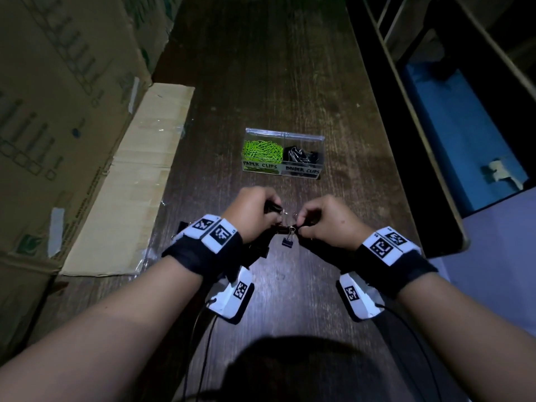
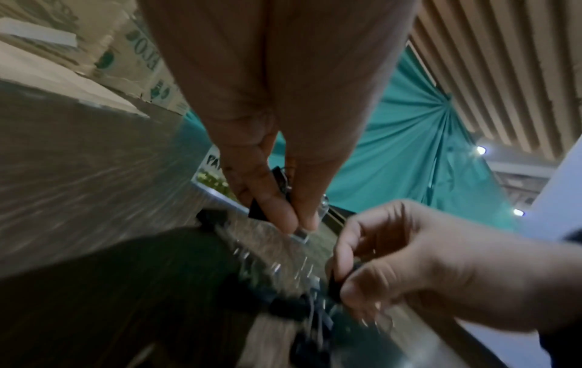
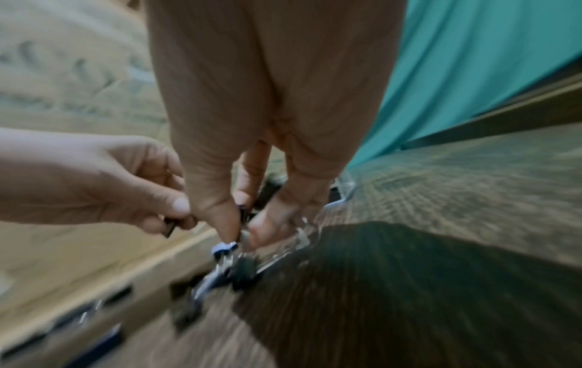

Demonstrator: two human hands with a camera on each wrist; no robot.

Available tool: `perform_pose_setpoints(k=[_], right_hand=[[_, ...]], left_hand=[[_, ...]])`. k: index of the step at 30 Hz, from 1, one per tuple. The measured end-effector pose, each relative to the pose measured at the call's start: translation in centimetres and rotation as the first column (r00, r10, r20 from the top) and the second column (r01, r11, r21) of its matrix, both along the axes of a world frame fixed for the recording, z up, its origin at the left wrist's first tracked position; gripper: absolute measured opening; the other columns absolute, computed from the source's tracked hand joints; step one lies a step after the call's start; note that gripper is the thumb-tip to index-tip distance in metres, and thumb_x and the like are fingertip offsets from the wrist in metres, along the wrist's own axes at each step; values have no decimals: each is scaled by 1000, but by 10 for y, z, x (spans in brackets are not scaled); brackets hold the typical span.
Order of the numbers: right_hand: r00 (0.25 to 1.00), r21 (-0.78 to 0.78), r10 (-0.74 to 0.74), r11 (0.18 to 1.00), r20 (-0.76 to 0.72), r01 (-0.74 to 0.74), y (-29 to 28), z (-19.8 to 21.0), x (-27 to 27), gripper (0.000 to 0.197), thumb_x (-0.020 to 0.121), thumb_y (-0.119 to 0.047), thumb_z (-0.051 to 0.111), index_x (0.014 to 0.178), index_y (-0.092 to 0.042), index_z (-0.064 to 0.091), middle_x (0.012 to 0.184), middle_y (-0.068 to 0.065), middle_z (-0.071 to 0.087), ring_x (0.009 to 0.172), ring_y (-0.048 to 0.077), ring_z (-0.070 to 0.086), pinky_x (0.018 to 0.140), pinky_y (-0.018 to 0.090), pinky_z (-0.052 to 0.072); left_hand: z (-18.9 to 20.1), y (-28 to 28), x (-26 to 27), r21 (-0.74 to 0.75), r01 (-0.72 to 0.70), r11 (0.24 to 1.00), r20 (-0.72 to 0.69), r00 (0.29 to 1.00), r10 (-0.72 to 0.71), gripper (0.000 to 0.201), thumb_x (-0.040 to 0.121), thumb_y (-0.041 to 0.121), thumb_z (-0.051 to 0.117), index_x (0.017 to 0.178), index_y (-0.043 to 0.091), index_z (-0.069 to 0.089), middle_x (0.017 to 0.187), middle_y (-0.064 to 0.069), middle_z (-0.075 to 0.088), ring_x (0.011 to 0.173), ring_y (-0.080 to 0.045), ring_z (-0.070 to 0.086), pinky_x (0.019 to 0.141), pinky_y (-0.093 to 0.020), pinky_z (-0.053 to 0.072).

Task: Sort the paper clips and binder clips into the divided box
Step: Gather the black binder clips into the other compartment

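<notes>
L hand [image 1: 255,211] fingers curled, pinching black binder clip [image 1: 272,206]; R hand [image 1: 324,220] pinching another clip [image 1: 294,227]. Loose binder clip [image 1: 287,242] on table [image 1: 290,82] btwn hands. Divided box [image 1: 282,153] just far of hands: green paper clips [image 1: 262,152] left compartment, black binder clips [image 1: 303,155] right.
</notes>
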State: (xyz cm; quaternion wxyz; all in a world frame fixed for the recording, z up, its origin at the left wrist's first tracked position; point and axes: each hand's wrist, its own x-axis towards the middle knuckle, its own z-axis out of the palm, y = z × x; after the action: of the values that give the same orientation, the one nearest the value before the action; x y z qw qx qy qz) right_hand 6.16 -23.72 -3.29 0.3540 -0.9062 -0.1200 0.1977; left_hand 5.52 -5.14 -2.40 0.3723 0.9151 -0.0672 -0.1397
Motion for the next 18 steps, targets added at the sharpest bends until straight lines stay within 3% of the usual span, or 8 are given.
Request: perform_pose_setpoints(k=[4, 9, 13, 16, 18], right_hand=[[995, 147, -99, 984, -25, 102, -12, 12, 8, 14, 71, 0, 74, 69, -13, 69, 67, -2, 68, 61, 6, 62, 65, 19, 52], [980, 211, -198, 960, 36, 186, -18, 47, 33, 17, 69, 2, 74, 65, -13, 68, 63, 1, 66, 52, 2, 58, 55, 14, 47], [957, 119, -230, 970, 174, 212, -15, 72, 69, 25, 68, 2, 72, 58, -18, 63, 57, -3, 60, 46, -4, 52, 52, 11, 42], [928, -40, -206, 973, 309, 229, -5, 86, 94, 13, 68, -8, 73, 62, -17, 66, 57, -9, 58, 53, -3, 51, 49, 2, 35], [906, -83, -218, 961, 363, 265, 7, 83, 108, 6, 71, -8, 69, 66, -13, 68, 61, -4, 61, 59, 2, 56, 54, 3, 41]], left_hand=[[32, -9, 28, -93, -30, 995, 60, 998, 35, 22, 79, 16, 70, 100, 12, 64, 91, 0, 68, 73, -9, 65, 74, -23, 53], [47, -40, 76, 3, -68, 998, 243, 968, 66, 26, 79, 17, 70, 104, 11, 65, 107, -6, 65, 99, -19, 59, 79, -23, 41], [36, -62, 108, 116, -92, 989, 234, 970, 62, 27, 78, 16, 70, 104, 9, 64, 110, -14, 64, 100, -30, 62, 84, -34, 50], [28, -64, 120, 159, -55, 986, 167, 986, 28, 36, 74, 16, 73, 108, 11, 62, 111, -15, 64, 99, -32, 63, 86, -39, 53], [25, -60, 122, 122, -24, 992, 137, 990, 7, 42, 72, 14, 74, 113, 13, 62, 111, -14, 65, 100, -29, 64, 88, -37, 53]])
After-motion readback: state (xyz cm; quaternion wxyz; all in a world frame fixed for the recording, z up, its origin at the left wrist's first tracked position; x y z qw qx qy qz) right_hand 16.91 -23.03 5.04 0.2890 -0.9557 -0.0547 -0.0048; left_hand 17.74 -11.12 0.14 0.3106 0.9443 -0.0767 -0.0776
